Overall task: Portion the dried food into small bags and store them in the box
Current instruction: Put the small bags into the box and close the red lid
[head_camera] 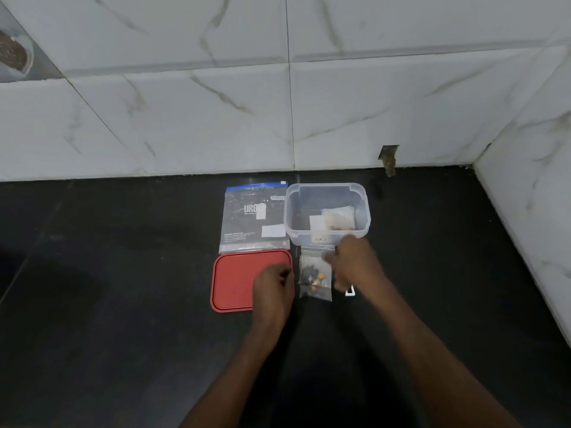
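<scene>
Small bag [315,278] of dark and orange dried bits lies flat on the desk [123,304], just before the clear box [291,217]
My right grip [355,264] blurs at its upper right edge, grasp I cannot tell; left grip [273,284] clenched, empty, over the red lid [231,282]; desk runs wide both sides; tiled wall [185,118] behind the box

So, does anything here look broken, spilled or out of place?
Yes: the white marble-patterned wall tile has a chipped notch at its bottom edge, behind and right of the clear plastic box, with brown material showing. No spilled food shows on the black counter.
</scene>
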{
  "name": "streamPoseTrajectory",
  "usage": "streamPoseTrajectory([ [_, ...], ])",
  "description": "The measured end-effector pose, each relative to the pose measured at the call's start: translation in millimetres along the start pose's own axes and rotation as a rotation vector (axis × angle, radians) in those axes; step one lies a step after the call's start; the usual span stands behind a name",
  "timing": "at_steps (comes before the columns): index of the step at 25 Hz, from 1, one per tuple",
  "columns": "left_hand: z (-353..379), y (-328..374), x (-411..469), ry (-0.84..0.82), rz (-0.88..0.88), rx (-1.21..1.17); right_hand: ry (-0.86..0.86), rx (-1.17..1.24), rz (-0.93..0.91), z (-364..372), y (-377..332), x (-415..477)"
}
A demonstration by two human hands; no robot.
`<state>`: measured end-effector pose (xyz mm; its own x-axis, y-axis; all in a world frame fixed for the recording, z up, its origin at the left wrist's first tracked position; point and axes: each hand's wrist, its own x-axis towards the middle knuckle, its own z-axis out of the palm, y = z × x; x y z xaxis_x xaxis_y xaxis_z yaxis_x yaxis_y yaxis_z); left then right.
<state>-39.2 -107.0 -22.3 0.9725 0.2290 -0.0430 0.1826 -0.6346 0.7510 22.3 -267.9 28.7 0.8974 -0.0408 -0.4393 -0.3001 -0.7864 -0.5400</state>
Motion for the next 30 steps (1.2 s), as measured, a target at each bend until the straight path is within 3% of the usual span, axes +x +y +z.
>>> streamPoseTrajectory([
  [5,27,-17,-27,-0.133,0.159,0.092,0.142,-0.085,0.099,67,10,-6],
  [8,33,-18,-26,-0.252,0.221,0.154,0.205,0.131,0.216,73,9,3],
  [10,35,-21,-27,-0.248,0.243,0.195,0.202,0.313,0.285,74,12,9],
  [13,33,-21,-28,-0.184,0.215,0.139,0.188,0.461,0.245,70,20,13],
  [17,23,-17,-17,-0.013,0.058,-0.021,0.178,0.293,0.177,66,28,10],
  [20,23,-19,-13,-0.107,0.083,0.04,0.234,0.036,0.18,77,21,4],
  [22,27,-16,-19,-0.191,0.155,0.091,0.277,0.041,0.187,82,17,3],
  [27,34,-18,-30,-0.22,0.211,0.09,0.265,0.434,0.337,83,17,16],
  [30,33,-22,-31,-0.173,0.235,0.06,0.213,0.582,0.316,81,18,16],
])
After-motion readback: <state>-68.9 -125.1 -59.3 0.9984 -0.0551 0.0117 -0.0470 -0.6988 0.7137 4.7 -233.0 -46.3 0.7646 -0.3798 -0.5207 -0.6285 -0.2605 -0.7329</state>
